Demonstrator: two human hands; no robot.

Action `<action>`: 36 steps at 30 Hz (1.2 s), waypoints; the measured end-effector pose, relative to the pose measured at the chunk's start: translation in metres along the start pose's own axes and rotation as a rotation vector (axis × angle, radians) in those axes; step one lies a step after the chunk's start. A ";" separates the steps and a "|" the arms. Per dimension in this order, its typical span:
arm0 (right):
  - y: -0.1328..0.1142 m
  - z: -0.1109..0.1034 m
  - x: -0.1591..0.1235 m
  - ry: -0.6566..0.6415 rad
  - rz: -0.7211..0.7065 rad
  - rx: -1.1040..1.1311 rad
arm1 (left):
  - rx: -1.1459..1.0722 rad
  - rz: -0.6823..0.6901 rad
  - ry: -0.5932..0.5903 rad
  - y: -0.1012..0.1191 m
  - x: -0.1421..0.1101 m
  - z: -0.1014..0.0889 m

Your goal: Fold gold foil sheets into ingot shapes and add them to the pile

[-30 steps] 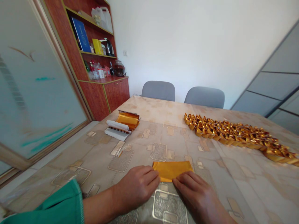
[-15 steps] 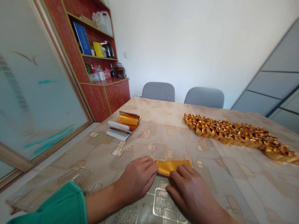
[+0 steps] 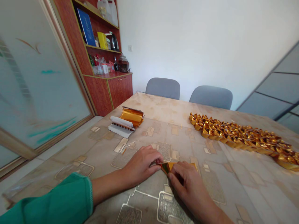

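A small sheet of gold foil paper [image 3: 165, 167] lies on the table between my hands, its left end bent into a pointed fold. My left hand [image 3: 146, 163] pinches that left corner between thumb and fingers. Over the middle and right of the sheet, my right hand [image 3: 187, 177] is closed on the paper, its fingers curled and hiding part of it. Farther off to the left sits a curled stack of gold foil sheets [image 3: 132, 116] with white backs. Rows of folded gold paper ingots [image 3: 240, 133] stretch along the right side.
A patterned cover lies over the table [image 3: 149, 124]. Two grey chairs [image 3: 163, 88] [image 3: 211, 96] stand at its far edge. A red-brown cabinet [image 3: 98, 93] with bottles and a kettle is at back left, beside a frosted glass door [image 3: 42, 77].
The foil sheet was flatter; its left end is now folded to a point. My left fingers have shifted to pinch that corner, and my right hand has curled more. The view has shifted slightly.
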State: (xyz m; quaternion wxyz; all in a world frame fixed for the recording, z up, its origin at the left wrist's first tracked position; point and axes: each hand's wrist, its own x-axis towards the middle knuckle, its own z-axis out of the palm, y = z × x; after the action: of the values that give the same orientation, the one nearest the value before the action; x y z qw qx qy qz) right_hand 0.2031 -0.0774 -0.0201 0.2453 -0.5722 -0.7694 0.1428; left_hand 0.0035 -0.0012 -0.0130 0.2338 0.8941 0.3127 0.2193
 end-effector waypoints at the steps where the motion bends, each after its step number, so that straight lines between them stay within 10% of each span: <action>1: 0.000 0.001 0.000 0.010 0.003 -0.002 | -0.013 -0.001 -0.012 -0.001 0.002 -0.001; 36: 0.009 -0.004 -0.007 0.075 -0.023 0.053 | 0.092 -0.006 -0.006 -0.009 0.015 0.010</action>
State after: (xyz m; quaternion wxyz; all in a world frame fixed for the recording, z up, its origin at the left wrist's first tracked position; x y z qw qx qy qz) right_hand 0.2140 -0.0815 -0.0231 0.2905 -0.5614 -0.7623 0.1388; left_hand 0.0152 0.0118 -0.0217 0.1939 0.9038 0.3243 0.2011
